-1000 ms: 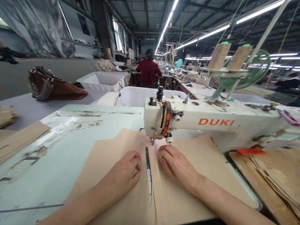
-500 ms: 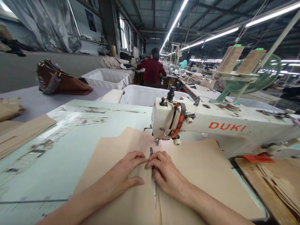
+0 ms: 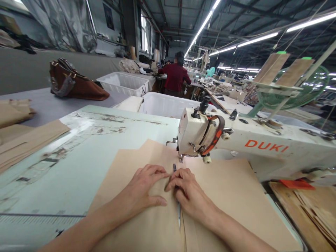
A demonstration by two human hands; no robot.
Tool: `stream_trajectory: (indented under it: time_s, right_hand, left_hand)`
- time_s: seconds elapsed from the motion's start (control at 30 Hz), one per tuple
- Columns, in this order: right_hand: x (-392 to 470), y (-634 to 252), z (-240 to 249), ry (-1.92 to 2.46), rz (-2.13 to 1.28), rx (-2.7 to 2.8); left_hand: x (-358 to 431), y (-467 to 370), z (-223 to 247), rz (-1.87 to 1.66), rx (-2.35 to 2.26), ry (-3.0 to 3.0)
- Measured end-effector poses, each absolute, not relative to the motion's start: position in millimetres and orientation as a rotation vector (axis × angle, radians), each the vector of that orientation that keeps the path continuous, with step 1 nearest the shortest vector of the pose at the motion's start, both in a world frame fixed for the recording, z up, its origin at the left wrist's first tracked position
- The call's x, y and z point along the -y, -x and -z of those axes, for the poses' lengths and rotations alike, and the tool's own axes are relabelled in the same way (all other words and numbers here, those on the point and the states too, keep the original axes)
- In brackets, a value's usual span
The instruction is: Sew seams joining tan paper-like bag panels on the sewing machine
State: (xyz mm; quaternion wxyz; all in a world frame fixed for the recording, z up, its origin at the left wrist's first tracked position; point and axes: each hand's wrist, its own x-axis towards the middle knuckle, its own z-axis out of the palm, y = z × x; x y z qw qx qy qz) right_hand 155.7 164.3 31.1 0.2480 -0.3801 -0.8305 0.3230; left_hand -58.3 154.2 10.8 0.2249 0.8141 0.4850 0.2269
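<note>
Can't tell contents of white bin [image 3: 162, 103] behind sewing machine [image 3: 236, 140]. Brought bunched right fingers [image 3: 174, 183], grip unclear, nearer wide-spread left fingers [image 3: 157, 169] on beige sheet [image 3: 126, 164].

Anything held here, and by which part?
Cannot tell: the right hand may pinch the beige material by an edge, but this is hidden; the left hand lies open on it.

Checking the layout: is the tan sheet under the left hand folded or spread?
Mostly spread: the tan sheet lies broad and flat on the pale tabletop beneath the left hand.
</note>
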Motion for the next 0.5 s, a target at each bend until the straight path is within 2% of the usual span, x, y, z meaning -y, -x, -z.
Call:
stream_trajectory:
  time_s: [0.37, 0.5]
  right_hand:
    - [-167.7, -138.1, -36.1, 1.077, -0.709, 2.461]
    - [-167.9, -148.5, -41.0, 0.872, -0.868, 2.383]
  left_hand:
    - [-156.5, 60.0, -14.0, -0.635, -1.3, -2.26]
    - [-156.8, 61.0, -13.2, -0.65, -1.285, -2.278]
